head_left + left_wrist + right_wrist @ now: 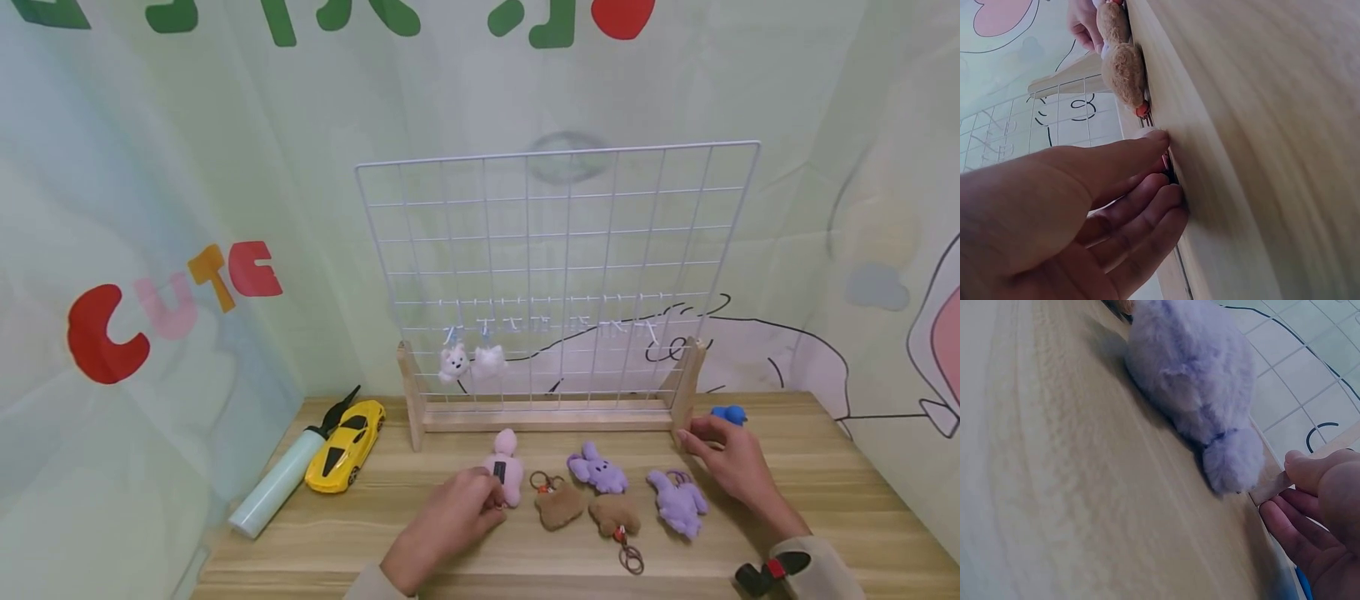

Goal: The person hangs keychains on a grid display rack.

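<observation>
My left hand point(459, 510) is at the lower end of a pink plush keychain point(507, 467) lying on the table. In the left wrist view its thumb and fingers point(1159, 203) close around a small reddish and dark part, mostly hidden by them. My right hand point(726, 457) pinches the right wooden foot point(684, 392) of a white wire grid rack point(555, 250), thumb on one side and fingers on the other. Two white plush keychains point(453, 363) hang from hooks at the rack's left. A purple plush keychain point(1191, 381) lies beside the right hand.
Between the hands lie two brown plush keychains point(561, 505) with rings and another purple plush one point(598, 470). At the left are a yellow toy car point(347, 446) and a pale green pump-like cylinder point(276, 483). A blue object point(729, 414) sits behind the right hand.
</observation>
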Demonstrator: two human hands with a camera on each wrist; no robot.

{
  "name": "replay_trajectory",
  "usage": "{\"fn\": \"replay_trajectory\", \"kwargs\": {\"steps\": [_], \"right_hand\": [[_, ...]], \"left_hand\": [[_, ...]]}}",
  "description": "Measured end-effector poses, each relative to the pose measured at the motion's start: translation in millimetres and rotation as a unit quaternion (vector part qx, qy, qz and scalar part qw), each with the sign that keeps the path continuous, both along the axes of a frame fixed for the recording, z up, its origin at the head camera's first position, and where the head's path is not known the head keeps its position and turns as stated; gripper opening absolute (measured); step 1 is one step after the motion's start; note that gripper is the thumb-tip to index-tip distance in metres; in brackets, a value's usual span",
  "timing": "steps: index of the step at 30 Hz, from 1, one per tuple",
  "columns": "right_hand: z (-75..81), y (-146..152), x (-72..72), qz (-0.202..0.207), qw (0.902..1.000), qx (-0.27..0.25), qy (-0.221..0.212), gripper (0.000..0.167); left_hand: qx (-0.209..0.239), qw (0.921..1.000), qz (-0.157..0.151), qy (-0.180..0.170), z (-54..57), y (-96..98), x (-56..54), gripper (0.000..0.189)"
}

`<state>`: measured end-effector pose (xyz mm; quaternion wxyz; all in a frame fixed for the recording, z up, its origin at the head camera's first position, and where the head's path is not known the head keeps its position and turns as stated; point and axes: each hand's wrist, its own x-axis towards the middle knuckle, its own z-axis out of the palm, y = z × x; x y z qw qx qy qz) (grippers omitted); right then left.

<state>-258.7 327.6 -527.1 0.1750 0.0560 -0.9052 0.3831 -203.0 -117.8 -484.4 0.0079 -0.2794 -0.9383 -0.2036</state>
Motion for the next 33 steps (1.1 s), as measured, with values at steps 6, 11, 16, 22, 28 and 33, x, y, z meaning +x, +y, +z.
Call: {"fn": "replay_trajectory", "kwargs": {"steps": [6, 11, 16, 22, 28, 33], "right_hand": [[0.0, 0, 0.4, 0.001, 1.0, -0.001, -0.002, 0.021], [-0.2, 0, 0.8, 0.001, 1.0, -0.002, -0.007, 0.022], [-0.2, 0, 0.7, -0.001, 0.9999, -0.001, -0.011, 0.023], [-0.4, 1, -0.3, -0.002, 0.9999, 0.004, -0.015, 0.025], [-1.1, 1, -0.7, -0.001, 1.0, 0.004, -0.008, 0.024], [-1.1, 2, -0.9, -0.002, 0.9999, 0.006, -0.015, 0.026]], "left_hand": [[0.022, 0.9995, -0.017, -0.017, -1.4, -2.7, -3.9, 0.011], [0.008, 0.9995, -0.014, -0.027, -2.4, -2.3, -6.1, 0.019], [0.011, 0.9993, -0.018, -0.03, -3.7, -0.8, -6.7, 0.02], [0.027, 0.9993, -0.023, -0.013, -8.0, -0.4, -7.5, 0.011], [0.036, 0.9989, -0.025, -0.015, -10.2, -0.7, -9.0, 0.014], [0.017, 0.9988, -0.025, -0.039, -9.5, 0.3, -9.9, 0.036]]}}
